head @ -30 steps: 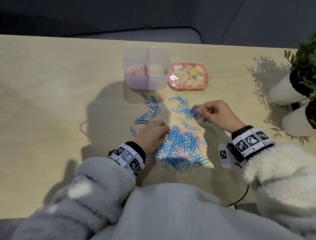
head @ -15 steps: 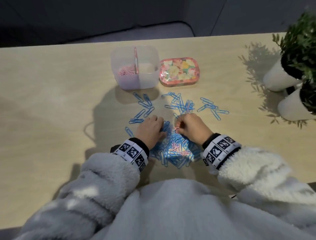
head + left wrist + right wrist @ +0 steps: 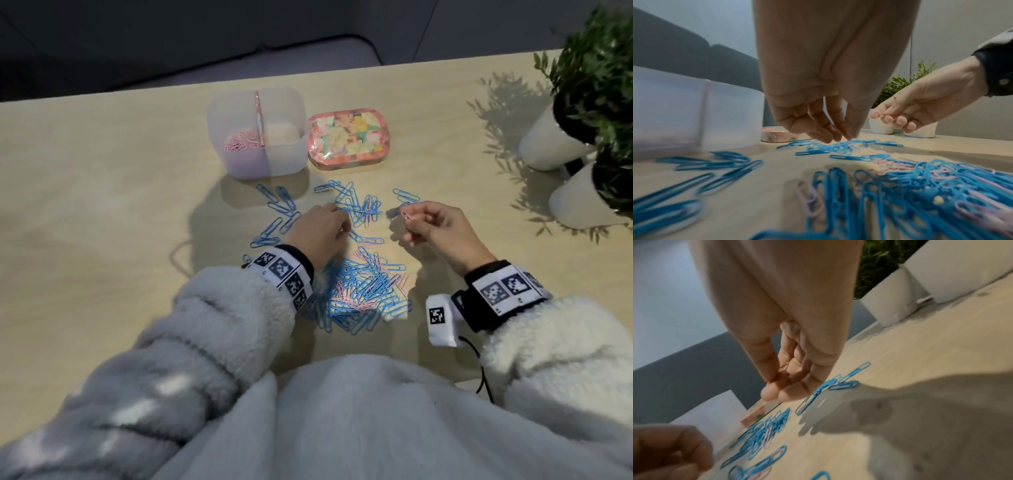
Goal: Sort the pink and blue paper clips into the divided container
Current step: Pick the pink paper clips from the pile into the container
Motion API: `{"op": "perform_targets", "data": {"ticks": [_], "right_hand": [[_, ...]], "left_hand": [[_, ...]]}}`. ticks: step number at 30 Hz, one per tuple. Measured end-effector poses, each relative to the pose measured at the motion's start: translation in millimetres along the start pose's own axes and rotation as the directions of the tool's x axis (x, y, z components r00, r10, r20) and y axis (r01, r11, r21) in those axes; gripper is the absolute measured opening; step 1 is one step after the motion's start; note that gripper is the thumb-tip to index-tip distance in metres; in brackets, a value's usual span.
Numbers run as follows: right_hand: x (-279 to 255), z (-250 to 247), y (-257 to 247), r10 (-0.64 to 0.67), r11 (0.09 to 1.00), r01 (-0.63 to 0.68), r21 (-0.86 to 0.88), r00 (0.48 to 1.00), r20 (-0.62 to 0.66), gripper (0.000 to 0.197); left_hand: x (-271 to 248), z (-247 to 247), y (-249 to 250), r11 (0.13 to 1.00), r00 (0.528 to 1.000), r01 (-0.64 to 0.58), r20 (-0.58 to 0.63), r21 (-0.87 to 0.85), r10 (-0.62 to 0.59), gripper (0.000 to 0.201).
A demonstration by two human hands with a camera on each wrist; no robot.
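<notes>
A clear divided container (image 3: 219, 113) stands at the back of the table, with pink clips (image 3: 241, 142) in its left compartment. A mixed pile of blue and pink clips (image 3: 363, 291) lies between my wrists. Scattered blue clips (image 3: 358, 205) lie further out. My right hand (image 3: 409, 219) is raised right of them and pinches one pink clip (image 3: 407, 215) between thumb and forefinger, as the right wrist view (image 3: 784, 368) also shows. My left hand (image 3: 337, 219) hangs over the scattered clips with its fingers (image 3: 826, 134) curled down, tips at the blue clips, nothing in the palm.
A floral tin (image 3: 347, 138) sits right of the container. Two white plant pots (image 3: 548, 147) stand at the far right. More blue clips (image 3: 277, 212) lie left of my left hand. A cable (image 3: 479, 373) runs off the near table edge.
My right hand has left the pile and moved right and outward with a pink clip in its pinch. My left hand has slid forward from the pile to the scattered blue clips.
</notes>
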State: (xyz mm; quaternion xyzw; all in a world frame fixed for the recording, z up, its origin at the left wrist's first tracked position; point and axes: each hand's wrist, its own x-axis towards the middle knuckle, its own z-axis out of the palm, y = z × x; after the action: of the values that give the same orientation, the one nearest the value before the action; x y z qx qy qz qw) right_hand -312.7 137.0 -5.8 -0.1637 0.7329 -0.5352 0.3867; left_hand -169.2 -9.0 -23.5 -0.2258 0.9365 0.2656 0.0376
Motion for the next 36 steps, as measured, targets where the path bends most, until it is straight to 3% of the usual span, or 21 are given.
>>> {"op": "perform_targets", "data": {"ticks": [5,7,11,14,18,22,25,28,31,33,36], "right_hand": [[1,-5,-3,0.172,0.967,-0.164,0.195,0.985,-0.029,0.023],[1,-5,-1,0.219,0.961,-0.207,0.186,0.974,-0.049,0.028],[-3,-1,6,0.132,0.978,-0.146,-0.150,0.986,-0.098,0.039],[-9,8,6,0.068,0.981,-0.084,-0.176,0.993,-0.094,0.030],[1,15,8,0.045,0.980,-0.061,-0.188,0.995,-0.088,0.023],[23,15,8,-0.028,0.935,0.009,-0.355,0.998,-0.050,0.030],[32,20,3,-0.078,0.884,0.087,-0.460,0.996,0.038,0.024],[31,28,3,-0.075,0.811,0.111,-0.575,0.993,0.086,0.014],[30,32,9,-0.030,0.671,0.135,-0.729,0.987,0.155,0.006],[28,34,10,-0.025,0.592,0.160,-0.790,0.983,0.180,0.009],[25,37,11,0.007,0.565,0.178,-0.806,0.975,0.221,0.011]], "left_hand": [[37,10,28,0.985,0.985,0.168,-0.038,-0.027,-0.169,0.035],[46,17,32,0.982,0.981,0.184,-0.056,-0.038,-0.186,0.040],[55,19,30,0.985,0.985,0.170,-0.031,0.026,-0.169,0.024],[52,10,15,0.987,0.987,0.157,0.013,0.021,-0.158,0.017],[33,-7,-12,0.969,0.995,0.079,-0.044,-0.235,-0.092,0.009],[16,-24,-33,0.849,0.993,0.071,-0.048,-0.524,-0.112,0.011],[7,-31,-47,0.844,0.990,0.117,-0.009,-0.523,-0.143,0.026],[0,-36,-50,0.829,0.986,0.120,-0.031,-0.546,-0.164,0.017],[-5,-36,-43,0.720,0.971,0.159,-0.027,-0.676,-0.239,0.020],[-7,-35,-39,0.571,0.950,0.208,0.026,-0.794,-0.310,0.027],[-8,-34,-33,0.314,0.928,0.253,0.138,-0.915,-0.345,0.030]]}}
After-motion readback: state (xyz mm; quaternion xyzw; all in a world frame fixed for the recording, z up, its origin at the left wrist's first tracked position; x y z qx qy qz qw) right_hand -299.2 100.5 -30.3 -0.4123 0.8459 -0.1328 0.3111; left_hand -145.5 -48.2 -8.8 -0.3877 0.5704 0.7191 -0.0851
